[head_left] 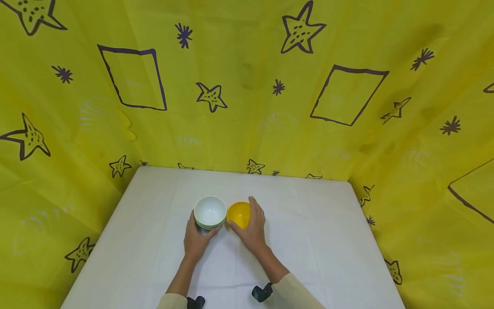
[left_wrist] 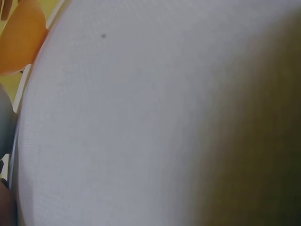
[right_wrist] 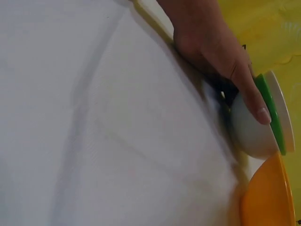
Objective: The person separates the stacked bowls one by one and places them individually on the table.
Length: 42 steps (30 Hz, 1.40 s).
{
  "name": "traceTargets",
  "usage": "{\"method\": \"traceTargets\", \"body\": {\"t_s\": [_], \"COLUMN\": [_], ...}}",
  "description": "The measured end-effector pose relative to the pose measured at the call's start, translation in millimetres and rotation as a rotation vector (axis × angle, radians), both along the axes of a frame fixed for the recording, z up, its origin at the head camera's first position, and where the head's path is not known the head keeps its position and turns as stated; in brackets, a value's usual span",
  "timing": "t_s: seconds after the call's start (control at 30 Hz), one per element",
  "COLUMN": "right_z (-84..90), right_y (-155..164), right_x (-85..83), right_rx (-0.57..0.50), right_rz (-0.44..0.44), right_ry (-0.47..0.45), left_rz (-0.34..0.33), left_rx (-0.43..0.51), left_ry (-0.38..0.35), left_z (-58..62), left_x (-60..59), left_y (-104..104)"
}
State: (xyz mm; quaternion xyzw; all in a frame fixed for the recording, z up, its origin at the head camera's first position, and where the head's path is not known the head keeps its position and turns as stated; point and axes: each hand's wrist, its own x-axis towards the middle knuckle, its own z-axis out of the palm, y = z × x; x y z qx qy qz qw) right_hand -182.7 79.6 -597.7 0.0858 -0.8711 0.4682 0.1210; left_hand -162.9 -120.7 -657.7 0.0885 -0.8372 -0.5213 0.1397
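My left hand: it [head_left: 197, 241] is clamped on the stack of bowls [head_left: 210, 211] from the near side, thumb along the near right, fingers wrapped up the left.
Stack of bowls: upright in the crook of my left hand, just beyond the palm; the top bowl shows a white inside facing up, and the right wrist view shows a green rim below a paler one, my thumb tip by the green.
My right hand: it [head_left: 252, 231] is closed around the yellow bowl [head_left: 237, 213], thumb at the near left, fingers reaching along the right side to the far end.
Yellow bowl: to the left of my right palm, between thumb and fingers, mouth up, directly right of the stack.
Between the bowls: rims side by side; whether they touch I cannot tell.
White table [head_left: 308, 249]: beneath both hands, the bowls around its middle from left to right.
My wrists: beige sleeves [head_left: 297, 294], with a dark device [head_left: 262, 292] beside each.
Yellow curtain [head_left: 247, 128]: left, right and far, printed with stars.
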Motion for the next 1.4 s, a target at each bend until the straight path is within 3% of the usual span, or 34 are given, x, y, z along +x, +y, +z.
{"method": "traceTargets", "body": {"t_s": [0.4,0.63,0.83,1.2,1.4], "right_z": [16.9,25.0,21.3,12.3,10.6], "right_y": [-34,-48,-58,-65,-67], "right_x": [-23.9,-28.9,-30.5,-30.2,-30.3], "right_rx": [0.050,0.159,0.290,0.363,0.450], "right_rz": [0.073,0.129,0.157,0.169,0.171], "right_ry": [-0.025,-0.092,-0.132,-0.112,-0.122], "left_rz": [0.018,0.019,0.009,0.000,0.000], "left_rx": [-0.028,-0.030,-0.043,-0.076,-0.053], "left_ry": [-0.017,0.000,0.002,0.055,0.018], "left_z": [-2.2,-0.7,0.5,-1.1,-2.4], "left_x": [-1.3,-0.9,0.7,-0.1,-0.1], "left_y": [-2,-2,-2,-3,-3]}}
